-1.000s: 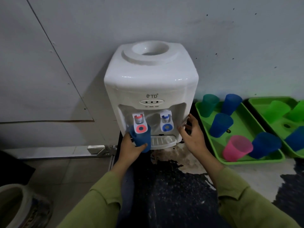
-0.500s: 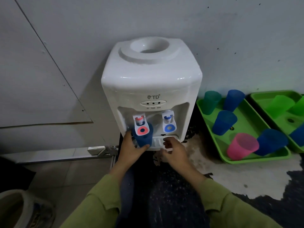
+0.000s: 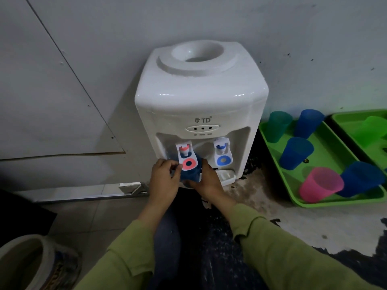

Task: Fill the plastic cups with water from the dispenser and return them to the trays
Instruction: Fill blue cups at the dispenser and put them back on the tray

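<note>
Right hand (image 3: 206, 181) has moved onto blue cup (image 3: 189, 174), left hand (image 3: 165, 176) gripping its other side, under red tap (image 3: 186, 156)

The dispenser (image 3: 201, 114) stands against the wall (image 3: 209, 17); two trays (image 3: 278, 185) of cups (image 3: 296, 152) lie on the floor (image 3: 261, 214) to its right.

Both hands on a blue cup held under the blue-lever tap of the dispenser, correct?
Wrong tap. In the head view both the left hand and right hand hold the blue cup under the red-lever tap of the dispenser, not the blue-lever tap.
</note>
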Demonstrator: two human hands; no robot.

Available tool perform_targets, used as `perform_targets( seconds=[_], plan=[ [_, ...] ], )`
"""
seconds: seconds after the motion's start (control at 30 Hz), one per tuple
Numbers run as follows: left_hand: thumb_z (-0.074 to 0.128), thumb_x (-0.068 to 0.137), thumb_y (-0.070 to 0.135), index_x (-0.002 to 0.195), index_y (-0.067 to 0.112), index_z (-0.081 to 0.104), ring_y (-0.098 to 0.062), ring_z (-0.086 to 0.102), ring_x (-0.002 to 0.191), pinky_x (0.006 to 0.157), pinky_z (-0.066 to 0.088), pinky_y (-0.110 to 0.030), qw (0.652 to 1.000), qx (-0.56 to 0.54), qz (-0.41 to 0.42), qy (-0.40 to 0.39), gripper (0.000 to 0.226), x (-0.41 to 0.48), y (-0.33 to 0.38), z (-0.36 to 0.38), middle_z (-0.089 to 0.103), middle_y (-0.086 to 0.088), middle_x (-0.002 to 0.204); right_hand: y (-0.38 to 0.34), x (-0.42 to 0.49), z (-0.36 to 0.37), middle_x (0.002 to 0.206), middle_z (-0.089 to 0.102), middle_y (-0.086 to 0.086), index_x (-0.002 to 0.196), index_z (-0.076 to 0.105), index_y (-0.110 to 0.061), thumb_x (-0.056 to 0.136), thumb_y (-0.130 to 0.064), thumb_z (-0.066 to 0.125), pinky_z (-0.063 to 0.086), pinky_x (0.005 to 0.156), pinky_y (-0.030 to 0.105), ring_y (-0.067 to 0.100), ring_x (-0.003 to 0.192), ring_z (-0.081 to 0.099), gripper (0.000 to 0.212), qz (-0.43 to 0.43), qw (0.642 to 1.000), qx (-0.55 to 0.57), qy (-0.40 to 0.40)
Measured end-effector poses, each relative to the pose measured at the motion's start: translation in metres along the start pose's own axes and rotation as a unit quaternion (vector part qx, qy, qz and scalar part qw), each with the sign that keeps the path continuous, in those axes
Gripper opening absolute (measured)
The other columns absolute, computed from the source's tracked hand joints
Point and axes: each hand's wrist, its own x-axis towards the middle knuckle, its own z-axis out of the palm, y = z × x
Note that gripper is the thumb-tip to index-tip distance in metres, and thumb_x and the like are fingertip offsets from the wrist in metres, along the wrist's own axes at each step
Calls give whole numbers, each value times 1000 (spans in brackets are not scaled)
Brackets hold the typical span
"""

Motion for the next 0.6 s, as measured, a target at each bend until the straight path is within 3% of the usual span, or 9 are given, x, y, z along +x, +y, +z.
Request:
perform_targets(
  seconds=[0.13, 0.23, 0.4, 0.5, 0.6],
  plan=[
    [57, 87, 15, 79, 10, 60, -18, 51, 80, 70, 36, -22, 999, 25, 5, -24, 10, 0, 0, -1, 50, -2, 85, 1, -2, -1, 130, 55, 4, 128, 41, -17, 70, -18, 79, 43, 90, 25, 21, 118, 53, 69, -10, 1000, 5, 6],
    [56, 85, 13, 73, 15, 53, -15, 48, 78, 63, 32, -14, 999, 18, 13, -30, 13, -2, 3, -4, 50, -2, 83, 2, -1, -1, 129, 56, 4, 128, 41, -17, 70, -16, 78, 43, 90, 26, 22, 117, 54, 69, -11, 1000, 1, 8],
    [55, 83, 11, 69, 13, 50, -8, 45, 70, 62, 32, -5, 999, -28, 15, -23, 15, -5, 10, -14, 49, -1, 78, 5, -1, -4, 130, 55, 4, 129, 40, -16, 70, -18, 78, 45, 96, 33, 22, 117, 53, 71, -15, 1000, -10, -1],
    [45, 73, 33, 67, 12, 53, -4, 47, 69, 63, 33, -10, 995, -98, -4, -4, 23, -5, 17, -23, 48, -1, 73, 6, -1, -4, 131, 54, 4, 130, 40, -16, 70, -22, 79, 44, 97, 31, 21, 118, 52, 71, -24, 1000, -6, -5],
    [42, 69, 36, 63, 8, 53, -14, 44, 64, 66, 36, -28, 985, -167, -47, 10, 30, 3, 21, -29, 47, -5, 68, 7, 0, -3, 131, 54, 4, 129, 41, -16, 69, -24, 80, 44, 98, 32, 22, 118, 52, 71, -21, 1000, -12, -1]
  ],
)
